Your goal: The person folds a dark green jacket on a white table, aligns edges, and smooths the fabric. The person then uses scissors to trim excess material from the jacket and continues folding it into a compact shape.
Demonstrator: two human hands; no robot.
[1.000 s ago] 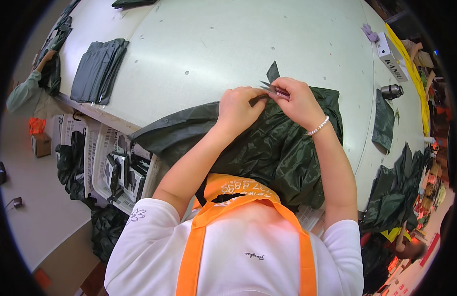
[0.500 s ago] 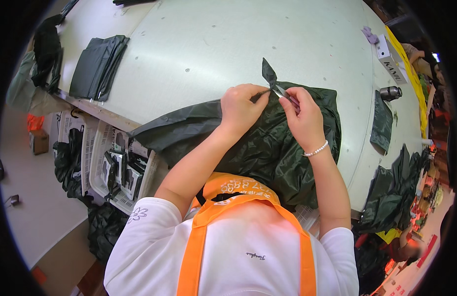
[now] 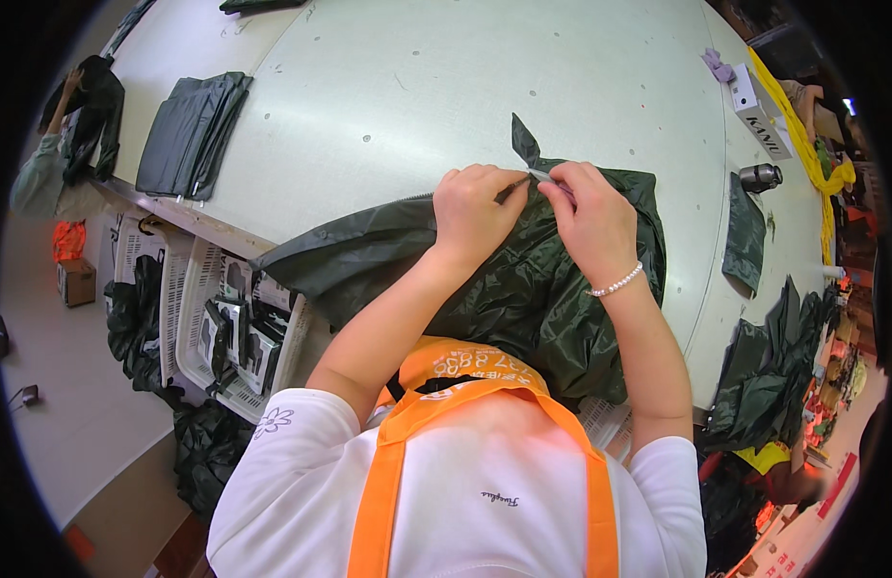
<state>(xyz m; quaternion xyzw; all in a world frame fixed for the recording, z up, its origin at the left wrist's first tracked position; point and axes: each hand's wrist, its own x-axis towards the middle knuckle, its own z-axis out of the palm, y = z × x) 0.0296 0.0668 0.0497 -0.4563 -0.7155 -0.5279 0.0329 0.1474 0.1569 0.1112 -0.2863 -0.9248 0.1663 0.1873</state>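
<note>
Across the upper frame runs a pale worktop [image 3: 417, 96], one dark green garment [image 3: 562, 289] bunched over its near edge, mid-frame. The left hand [image 3: 473, 214] pinches the garment's upper edge; the right hand [image 3: 598, 222] is curled round one small silvery tool [image 3: 539, 176]. I'd judge the garment light, soft and slippery, best gripped along that edge. I count one folded stack [image 3: 193, 135] upper left, one white box [image 3: 759, 114] and one bottle [image 3: 760, 177] upper right.

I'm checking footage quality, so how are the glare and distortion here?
Head view: soft, pale sheen on the table, glossy highlights on the dark cloth; head view: fisheye bows the table's right side, and the corners go black.
</note>
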